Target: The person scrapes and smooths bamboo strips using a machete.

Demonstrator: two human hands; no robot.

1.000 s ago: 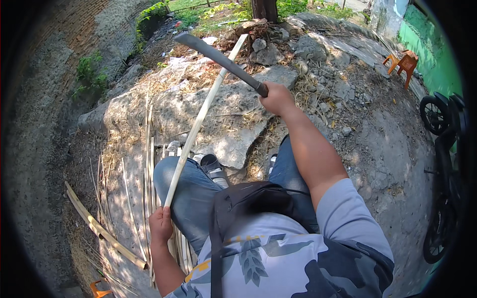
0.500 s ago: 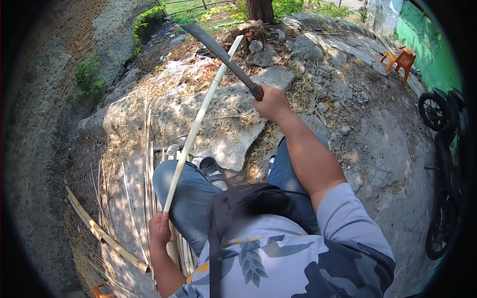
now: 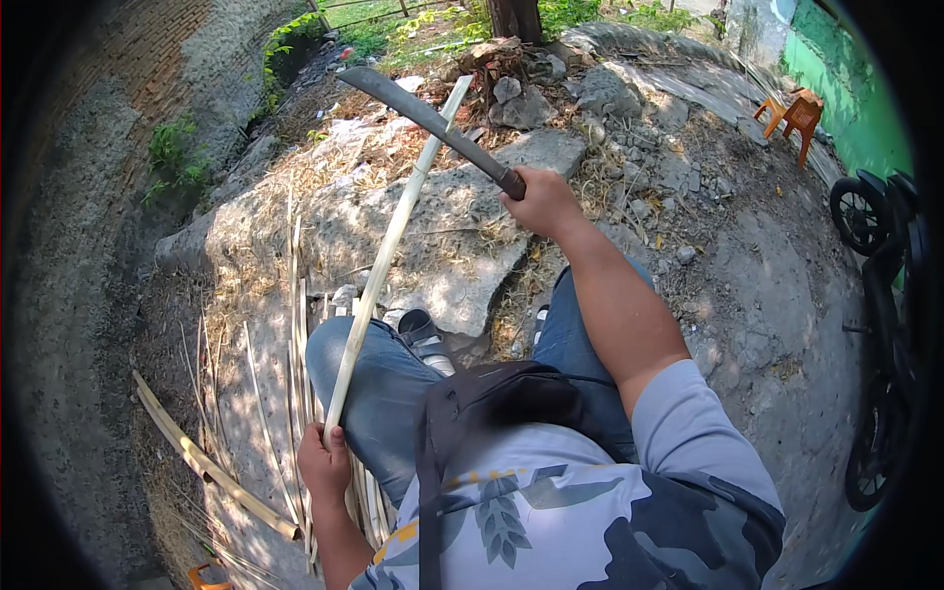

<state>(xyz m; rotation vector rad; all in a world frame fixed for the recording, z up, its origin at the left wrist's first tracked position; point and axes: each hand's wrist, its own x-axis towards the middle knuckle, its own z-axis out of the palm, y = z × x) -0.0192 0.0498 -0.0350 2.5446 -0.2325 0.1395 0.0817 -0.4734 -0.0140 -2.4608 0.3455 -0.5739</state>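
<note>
My left hand [image 3: 324, 460] is closed round the lower end of a long, pale bamboo strip [image 3: 386, 254], which slants up and away past my left knee. My right hand [image 3: 543, 202] grips the handle of a machete [image 3: 425, 116]. Its dark, wide-tipped blade points up and left, crossing the strip near the far end. Whether the edge touches the strip or passes just over it, I cannot tell. More thin bamboo strips [image 3: 297, 344] lie on the ground beside my left leg, some partly hidden under it.
Split bamboo pieces [image 3: 211, 467] lie at the left, near a rough wall [image 3: 74, 246]. Broken concrete [image 3: 521, 106] and a tree trunk [image 3: 515, 22] are ahead. An orange plastic chair [image 3: 802, 120] and a parked motorcycle [image 3: 885, 295] stand at the right by a green wall [image 3: 848, 93].
The machete's blade has swung lower and left, lying flatter across the strip. The strip's far end has shifted slightly left and down. My left hand has moved a little downward.
</note>
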